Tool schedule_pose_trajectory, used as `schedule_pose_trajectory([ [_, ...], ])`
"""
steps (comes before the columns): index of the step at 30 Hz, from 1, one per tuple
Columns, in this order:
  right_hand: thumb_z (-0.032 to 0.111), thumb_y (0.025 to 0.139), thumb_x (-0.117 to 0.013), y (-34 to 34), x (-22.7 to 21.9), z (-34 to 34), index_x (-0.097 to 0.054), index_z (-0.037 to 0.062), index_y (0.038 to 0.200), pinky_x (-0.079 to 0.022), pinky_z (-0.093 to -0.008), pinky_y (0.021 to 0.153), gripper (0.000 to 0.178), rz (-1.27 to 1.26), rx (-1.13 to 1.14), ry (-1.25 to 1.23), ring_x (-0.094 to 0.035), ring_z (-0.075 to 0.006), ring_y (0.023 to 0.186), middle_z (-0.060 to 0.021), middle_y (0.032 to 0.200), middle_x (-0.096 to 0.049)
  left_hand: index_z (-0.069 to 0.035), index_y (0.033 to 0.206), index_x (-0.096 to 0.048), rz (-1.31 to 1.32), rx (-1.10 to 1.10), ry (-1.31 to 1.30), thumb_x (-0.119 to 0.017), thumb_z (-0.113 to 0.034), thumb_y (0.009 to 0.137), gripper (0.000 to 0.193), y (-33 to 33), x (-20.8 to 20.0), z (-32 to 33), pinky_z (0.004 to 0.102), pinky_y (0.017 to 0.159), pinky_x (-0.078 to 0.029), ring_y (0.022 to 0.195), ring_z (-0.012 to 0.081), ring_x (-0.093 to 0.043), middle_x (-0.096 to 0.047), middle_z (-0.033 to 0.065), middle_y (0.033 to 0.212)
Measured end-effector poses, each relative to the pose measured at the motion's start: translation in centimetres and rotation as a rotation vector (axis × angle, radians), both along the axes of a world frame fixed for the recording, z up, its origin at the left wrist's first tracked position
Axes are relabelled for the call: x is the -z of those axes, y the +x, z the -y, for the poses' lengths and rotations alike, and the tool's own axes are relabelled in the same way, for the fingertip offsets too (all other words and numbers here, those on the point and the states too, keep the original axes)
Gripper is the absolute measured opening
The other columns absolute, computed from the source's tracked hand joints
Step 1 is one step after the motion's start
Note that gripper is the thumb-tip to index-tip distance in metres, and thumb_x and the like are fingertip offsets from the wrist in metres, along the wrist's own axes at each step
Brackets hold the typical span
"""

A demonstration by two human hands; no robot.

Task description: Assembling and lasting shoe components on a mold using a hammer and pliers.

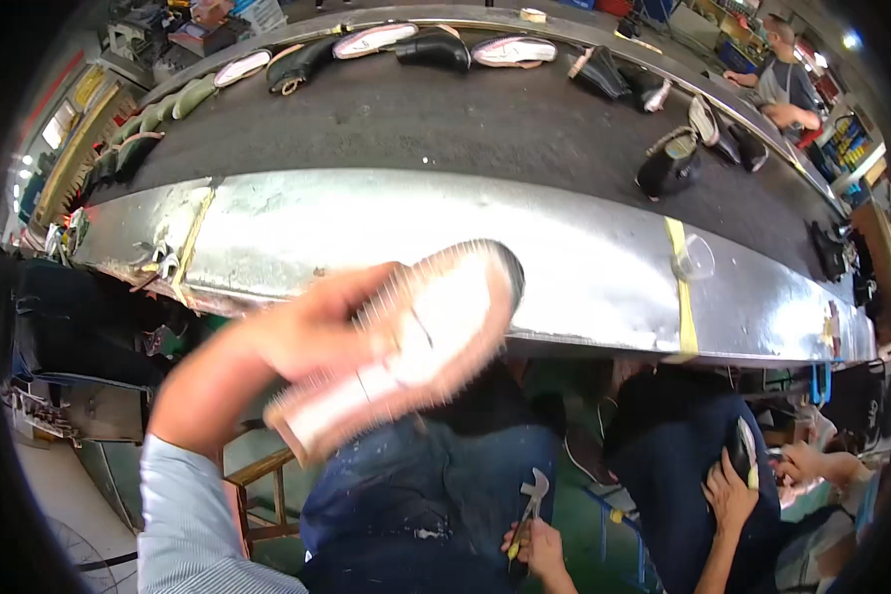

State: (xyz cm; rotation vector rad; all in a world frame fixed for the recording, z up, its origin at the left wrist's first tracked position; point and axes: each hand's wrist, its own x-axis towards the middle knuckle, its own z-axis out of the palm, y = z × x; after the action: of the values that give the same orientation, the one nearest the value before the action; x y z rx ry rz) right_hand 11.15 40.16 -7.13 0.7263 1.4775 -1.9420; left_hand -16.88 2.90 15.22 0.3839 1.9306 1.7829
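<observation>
My left hand (322, 332) is closed around a shoe (441, 317), raised in front of the metal ledge with its underside towards me. That underside is pale pink and white, with a dark edge at the toe; motion blurs it. Low over my lap, my right hand (540, 549) grips a hammer (535, 490) by its dark and yellow handle, the metal claw head pointing up. My thighs in dark blue trousers (426, 495) lie beneath both.
A shiny metal ledge (366, 213) borders a dark conveyor belt (366, 129). Along the belt's far side lie black shoes (434, 49), pale-soled shoes (515, 51) and green ones (194, 97). On my right, a co-worker's hand (731, 495) holds a dark shoe (745, 455). Another person (784, 79) stands beyond.
</observation>
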Motion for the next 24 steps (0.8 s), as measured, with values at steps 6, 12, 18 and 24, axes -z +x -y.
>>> schedule_pose_trajectory([
  [6,0.044,0.101,-0.041,-4.3,-0.3,-0.5,-0.06,-0.0034,0.102,-0.053,-0.0315,0.061,0.051,0.114,-0.052,-0.067,-0.066,-0.0221,0.067,-0.0137,0.081,-0.067,0.001,0.125,-0.048,-1.013,-0.162,-1.272,-0.07,-0.033,0.083,0.059,-20.6,-6.2,3.7,0.0432,0.093,-0.043,0.105,0.0357,-0.057,-0.058,0.0198,0.117],
  [12,0.042,0.103,-0.039,-7.0,-0.4,-1.0,-0.062,-0.005,0.097,-0.05,-0.0306,0.059,0.053,0.11,-0.037,-0.098,-0.063,-0.0192,0.063,-0.0123,0.076,-0.066,-0.002,0.141,-0.04,-0.903,-0.067,-1.925,-0.064,-0.048,0.085,0.076,-29.9,2.4,9.5,0.0432,0.112,-0.029,0.129,0.0331,-0.044,-0.049,0.0191,0.135],
  [18,0.042,0.103,-0.039,-11.1,-0.4,-1.6,-0.063,-0.0034,0.09,-0.049,-0.0308,0.057,0.053,0.08,0.022,-0.124,-0.059,-0.0184,0.058,-0.0111,0.069,-0.064,-0.001,0.119,-0.06,-0.434,-0.083,-1.886,-0.048,-0.05,0.094,0.056,-36.7,1.8,6.3,0.0456,0.094,-0.048,0.111,0.0353,-0.06,-0.065,0.0208,0.114],
  [24,0.042,0.101,-0.046,-15.8,-1.6,-3.0,-0.061,0.0025,0.08,-0.045,-0.0307,0.053,0.047,0.164,0.05,-0.188,-0.054,-0.0189,0.053,-0.0082,0.061,-0.057,-0.003,0.121,-0.063,-0.7,-0.362,-1.007,-0.053,-0.048,0.093,0.054,-46.1,5.1,-8.1,0.0407,0.095,-0.048,0.112,0.0344,-0.061,-0.066,0.0191,0.116],
])
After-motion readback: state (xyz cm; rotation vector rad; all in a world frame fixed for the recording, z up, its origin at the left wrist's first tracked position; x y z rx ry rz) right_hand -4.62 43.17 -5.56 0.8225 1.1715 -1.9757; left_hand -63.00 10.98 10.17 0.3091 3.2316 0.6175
